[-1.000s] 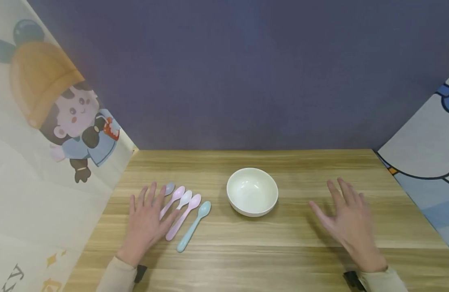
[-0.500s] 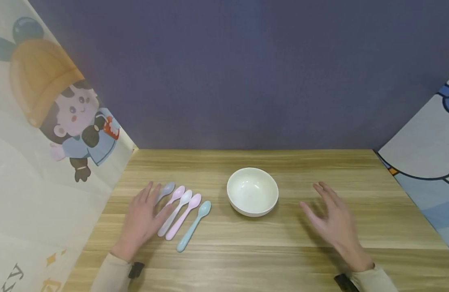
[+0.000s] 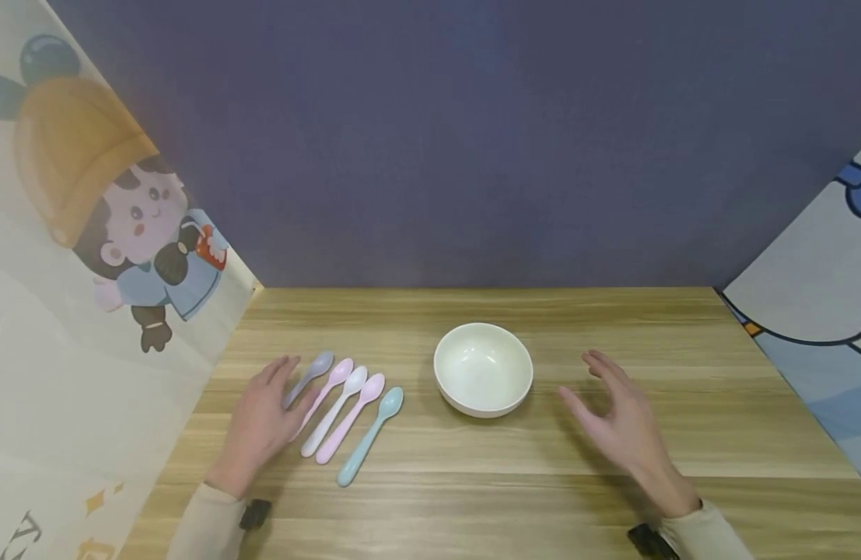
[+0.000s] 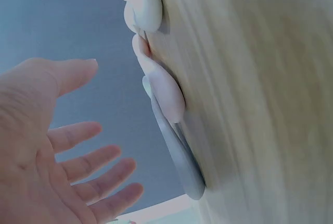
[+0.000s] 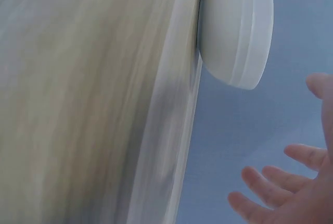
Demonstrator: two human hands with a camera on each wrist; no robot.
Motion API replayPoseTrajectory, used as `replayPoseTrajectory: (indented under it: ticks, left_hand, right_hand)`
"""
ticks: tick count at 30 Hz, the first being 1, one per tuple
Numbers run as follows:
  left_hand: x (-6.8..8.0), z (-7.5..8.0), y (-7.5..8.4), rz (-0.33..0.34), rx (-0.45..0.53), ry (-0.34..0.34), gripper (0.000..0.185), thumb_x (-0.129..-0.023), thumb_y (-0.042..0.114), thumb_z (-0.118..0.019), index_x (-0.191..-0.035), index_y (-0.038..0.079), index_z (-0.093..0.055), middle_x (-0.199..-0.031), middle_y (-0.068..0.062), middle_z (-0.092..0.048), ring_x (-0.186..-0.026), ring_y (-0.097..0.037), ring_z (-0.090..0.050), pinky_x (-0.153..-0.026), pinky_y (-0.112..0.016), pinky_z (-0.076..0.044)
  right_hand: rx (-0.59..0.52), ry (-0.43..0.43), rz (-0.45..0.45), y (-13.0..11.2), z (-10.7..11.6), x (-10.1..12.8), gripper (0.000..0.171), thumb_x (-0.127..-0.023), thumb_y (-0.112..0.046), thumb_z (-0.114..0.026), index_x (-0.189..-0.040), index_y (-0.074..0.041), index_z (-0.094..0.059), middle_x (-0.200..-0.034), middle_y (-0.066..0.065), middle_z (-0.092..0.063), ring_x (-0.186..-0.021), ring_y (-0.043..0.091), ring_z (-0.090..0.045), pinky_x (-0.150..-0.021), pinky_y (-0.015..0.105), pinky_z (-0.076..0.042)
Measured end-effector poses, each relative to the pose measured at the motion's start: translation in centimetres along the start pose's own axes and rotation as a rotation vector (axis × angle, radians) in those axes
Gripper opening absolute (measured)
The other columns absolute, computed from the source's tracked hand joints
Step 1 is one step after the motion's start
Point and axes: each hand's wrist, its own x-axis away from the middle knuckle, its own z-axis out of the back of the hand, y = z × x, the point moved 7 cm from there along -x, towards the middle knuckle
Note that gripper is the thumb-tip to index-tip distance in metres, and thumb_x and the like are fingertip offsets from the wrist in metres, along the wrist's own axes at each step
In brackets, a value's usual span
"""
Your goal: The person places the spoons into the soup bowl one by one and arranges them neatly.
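In the head view several small plastic spoons lie slanted side by side on the left of the wooden table. From left to right come a grey-lilac spoon (image 3: pixel 309 377), a pink spoon (image 3: pixel 339 373), a white spoon (image 3: pixel 337 407), another pink spoon (image 3: pixel 353 416) and a teal spoon (image 3: pixel 370 439). My left hand (image 3: pixel 257 424) hovers over the left end of the row, fingers spread, covering the lower parts of the leftmost spoons. A white bowl (image 3: pixel 483 372) stands upright in the middle, nothing inside. Right of it my right hand (image 3: pixel 622 428) is held palm inward, fingers extended, apart from the bowl.
The wood-grain table (image 3: pixel 472 490) ends at a dark blue back panel (image 3: pixel 430 155). A light wall with a cartoon figure (image 3: pixel 146 206) rises on the left, and a printed panel (image 3: pixel 808 272) borders the right side.
My left hand has drifted a little left, uncovering more of the leftmost spoons. My right hand has moved left toward the bowl. Spoons and bowl stay in place.
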Motion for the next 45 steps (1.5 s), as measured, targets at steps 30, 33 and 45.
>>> replayPoseTrajectory:
  ticks: [30,33,45]
  left_hand:
    - [-1.3,-0.8,-2.2,0.069,0.087,-0.119,0.057,-0.102,0.033,-0.07,-0.142,-0.006,-0.061,-0.14,-0.034,-0.064,-0.125,-0.054,-0.063,-0.108,-0.068,-0.048]
    - [-1.4,-0.8,-2.2,0.073,0.084,-0.122,0.057,-0.102,0.033,-0.07,-0.142,-0.006,-0.061,-0.138,-0.034,-0.065,-0.125,-0.054,-0.063,-0.107,-0.068,-0.049]
    - [-1.6,-1.1,-2.6,0.105,0.079,-0.15,0.058,-0.103,0.032,-0.068,-0.145,-0.006,-0.058,-0.14,-0.034,-0.063,-0.13,-0.056,-0.059,-0.11,-0.068,-0.047]
  right_hand:
    - [-0.013,-0.1,0.004,-1.7,-2.4,-0.6,0.075,-0.092,-0.033,-0.084,-0.151,0.002,-0.053,-0.156,0.024,-0.055,-0.124,0.046,-0.067,-0.101,0.071,-0.052]
    - [-0.022,-0.103,0.003,-2.0,-2.6,-0.7,0.076,-0.092,-0.033,-0.084,-0.152,0.001,-0.052,-0.155,0.024,-0.056,-0.123,0.046,-0.068,-0.099,0.07,-0.053]
    - [-0.044,-0.153,-0.012,-2.5,-3.9,-0.7,0.079,-0.091,-0.036,-0.085,-0.153,-0.001,-0.051,-0.155,0.022,-0.056,-0.123,0.043,-0.07,-0.095,0.065,-0.058]
